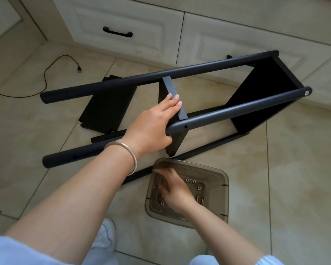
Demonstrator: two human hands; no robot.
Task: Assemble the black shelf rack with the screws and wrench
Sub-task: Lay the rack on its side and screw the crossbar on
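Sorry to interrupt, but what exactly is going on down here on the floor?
A person is assembling a black shelf rack lying on its side. The left hand steadies the middle shelf panel between the poles, while the right hand reaches into a clear plastic container of screws. Another panel lies loose on the tiles.

Beige tiled floor (275, 178) below cream drawers (122, 22).
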